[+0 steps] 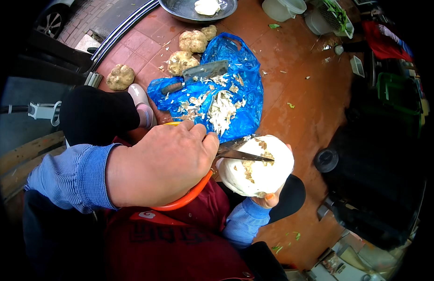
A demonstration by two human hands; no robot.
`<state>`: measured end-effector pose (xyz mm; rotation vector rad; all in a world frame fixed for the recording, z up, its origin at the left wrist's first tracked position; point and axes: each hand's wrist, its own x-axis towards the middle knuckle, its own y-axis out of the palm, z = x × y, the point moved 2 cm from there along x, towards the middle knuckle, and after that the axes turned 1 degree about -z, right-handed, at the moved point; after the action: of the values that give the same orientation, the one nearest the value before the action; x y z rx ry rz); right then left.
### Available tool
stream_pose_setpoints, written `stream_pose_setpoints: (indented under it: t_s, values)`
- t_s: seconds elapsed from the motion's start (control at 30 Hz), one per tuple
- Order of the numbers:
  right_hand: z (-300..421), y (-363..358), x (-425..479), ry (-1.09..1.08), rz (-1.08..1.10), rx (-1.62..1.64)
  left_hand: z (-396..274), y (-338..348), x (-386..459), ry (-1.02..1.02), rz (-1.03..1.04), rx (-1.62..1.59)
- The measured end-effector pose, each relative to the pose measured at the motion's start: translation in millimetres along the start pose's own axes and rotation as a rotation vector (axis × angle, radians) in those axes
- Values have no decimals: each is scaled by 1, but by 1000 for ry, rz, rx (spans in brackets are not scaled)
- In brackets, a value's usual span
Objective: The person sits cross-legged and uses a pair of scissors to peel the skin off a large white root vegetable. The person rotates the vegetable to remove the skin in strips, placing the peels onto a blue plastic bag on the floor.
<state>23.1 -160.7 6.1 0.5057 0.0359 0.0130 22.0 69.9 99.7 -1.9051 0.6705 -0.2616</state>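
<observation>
My left hand (164, 161) grips a pair of scissors by its orange handle (188, 198). The scissor blades (243, 155) stand apart, one lying across the face of a peeled white jicama (273, 175). Brown patches of skin remain in the grooves of that root. My right hand (271, 199) holds the jicama from below and the side, mostly hidden behind it. Beyond my hands, a blue plastic bag (250, 105) is spread on the floor under peel scraps (222, 110) and a cleaver (206, 70).
Unpeeled jicamas (193, 41) lie beside the bag, with another one (120, 76) near my shoe (141, 95). A metal basin (174, 8) holds a white root. Farther off stand a white bucket (281, 10) and a basket of greens (346, 26). Black plastic (371, 168) fills the right side.
</observation>
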Motion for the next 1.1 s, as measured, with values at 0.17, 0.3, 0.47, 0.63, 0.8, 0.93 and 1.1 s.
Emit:
stream_pose_setpoints:
  t_s: [0.17,0.3,0.47,0.63,0.8,0.93,1.1]
  values:
    - [0,-7,-1,19,42,-40,-6,4,3,-25,-86,120]
    - [0,-11,-3,48,39,-18,-7,2,5,-4,-46,173]
    - [3,-6,-1,69,-1,-28,-10,5,5,-13,-45,247]
    - [2,-8,-3,65,-16,-63,-11,2,4,1,-39,237]
    - [4,-5,0,94,-56,-25,-11,2,3,5,-76,265]
    - [3,-4,1,97,-81,-14,-9,4,3,12,-57,239]
    - [3,-5,1,130,-145,-5,-2,8,10,22,-117,204]
